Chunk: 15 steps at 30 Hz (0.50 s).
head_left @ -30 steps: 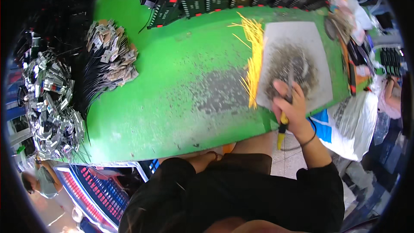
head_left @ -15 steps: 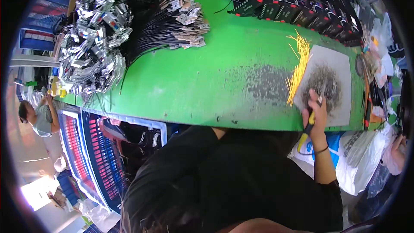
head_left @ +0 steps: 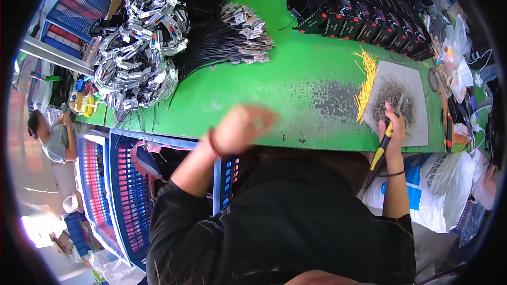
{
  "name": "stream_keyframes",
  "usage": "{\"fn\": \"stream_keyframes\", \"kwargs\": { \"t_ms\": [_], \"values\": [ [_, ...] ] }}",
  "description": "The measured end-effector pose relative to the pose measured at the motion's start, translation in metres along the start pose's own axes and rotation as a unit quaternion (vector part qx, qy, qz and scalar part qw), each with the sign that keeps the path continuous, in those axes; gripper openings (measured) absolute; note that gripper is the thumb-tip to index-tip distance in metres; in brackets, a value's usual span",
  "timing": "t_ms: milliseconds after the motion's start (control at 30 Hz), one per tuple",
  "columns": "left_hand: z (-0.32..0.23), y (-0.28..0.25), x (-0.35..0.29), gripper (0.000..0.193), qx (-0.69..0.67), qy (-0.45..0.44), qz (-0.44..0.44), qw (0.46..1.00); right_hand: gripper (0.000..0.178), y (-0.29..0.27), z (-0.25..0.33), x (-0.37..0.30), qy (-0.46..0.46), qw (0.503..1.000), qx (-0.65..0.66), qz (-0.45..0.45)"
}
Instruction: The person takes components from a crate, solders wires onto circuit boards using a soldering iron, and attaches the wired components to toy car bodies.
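Observation:
My right hand (head_left: 395, 129) is closed round a slim hand tool (head_left: 381, 150) with a yellow-and-black handle. Its metal end is over the dark, sooty patch of a grey board (head_left: 420, 129) at the right of the green table. Beside the board's left edge lies a bunch of thin yellow strands (head_left: 365, 87). Above the table's front edge, left of centre, is my left hand (head_left: 245, 129). Motion smears its fingers, so I cannot make out whether they hold anything.
At the left of the green table (head_left: 232, 87) are a heap of silvery connectors (head_left: 140, 55) and black cables with pale tagged ends (head_left: 248, 34). Rows of black boxes (head_left: 359, 18) stand at the far right. Blue crates (head_left: 129, 195) sit below, and another person (head_left: 55, 137) is at far left.
My left hand has come into view and is over the table's front edge. My right hand still grips the tool at the board. The whole view has shifted slightly.

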State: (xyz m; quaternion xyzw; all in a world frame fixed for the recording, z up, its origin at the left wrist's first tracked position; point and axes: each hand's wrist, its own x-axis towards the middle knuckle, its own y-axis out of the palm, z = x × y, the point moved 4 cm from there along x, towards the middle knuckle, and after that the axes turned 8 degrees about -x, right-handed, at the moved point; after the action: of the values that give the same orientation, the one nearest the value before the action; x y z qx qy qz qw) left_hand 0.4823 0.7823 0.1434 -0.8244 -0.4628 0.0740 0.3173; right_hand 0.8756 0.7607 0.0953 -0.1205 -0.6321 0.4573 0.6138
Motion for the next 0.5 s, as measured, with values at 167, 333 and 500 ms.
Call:
{"fn": "stream_keyframes", "kwargs": {
  "t_ms": [167, 333, 500],
  "values": [
    [0.085, -0.114, 0.096, 0.029, 0.326, 0.044, -0.197, 0.923, 0.027, -0.004, 0.016, 0.002, 0.003, 1.000, -0.010, -0.016],
    [0.106, -0.114, 0.123, 0.011, 0.364, 0.184, -0.134, 0.903, 0.027, -0.009, 0.028, 0.002, 0.048, 0.998, 0.037, -0.033],
    [-0.015, -0.016, 0.077, 0.020, 0.213, 0.276, -0.059, 0.935, 0.026, 0.003, 0.059, 0.002, 0.214, 0.937, 0.275, 0.030]
  ]
}}
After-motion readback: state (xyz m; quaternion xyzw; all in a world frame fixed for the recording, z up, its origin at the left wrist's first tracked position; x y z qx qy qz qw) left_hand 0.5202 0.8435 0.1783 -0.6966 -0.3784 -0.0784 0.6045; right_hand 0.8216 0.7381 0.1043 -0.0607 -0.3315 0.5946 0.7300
